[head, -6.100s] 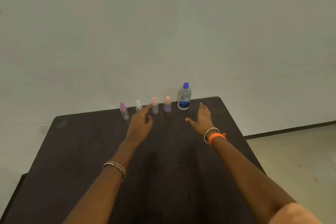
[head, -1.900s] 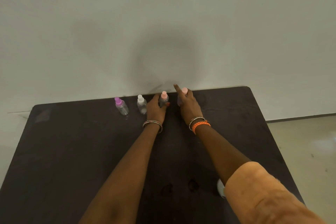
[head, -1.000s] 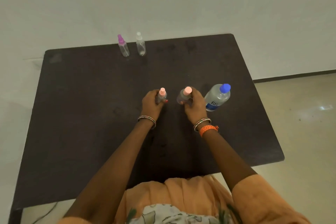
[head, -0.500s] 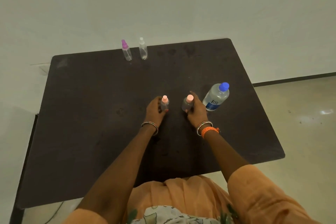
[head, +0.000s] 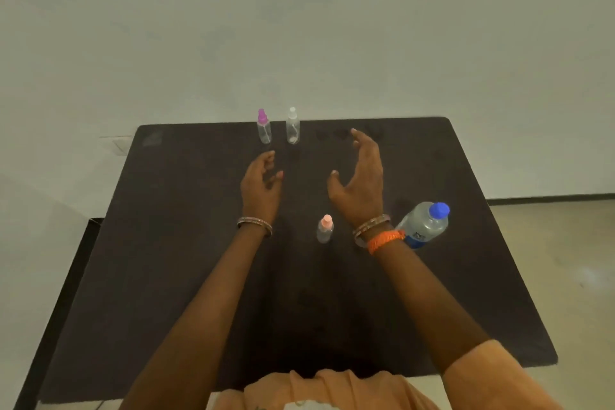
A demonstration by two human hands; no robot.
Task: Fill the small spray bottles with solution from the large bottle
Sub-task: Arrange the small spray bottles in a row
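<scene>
Both hands released the clear, round peach-capped bottle.

The room is dim and the light is soft and even. The plain grey-white wall looks dull, with no bright spots. The dark brown flat table soaks up the light, so shadows on it are hard to see. Both bare hands, the left hand and the right hand, look a bit smeared and soft. The big clear plastic bottle with a blue cap has a faint shine. The table edges spread wide toward the bottom, bent by the wide lens. The whole picture is slightly fuzzy and grainy.
</scene>
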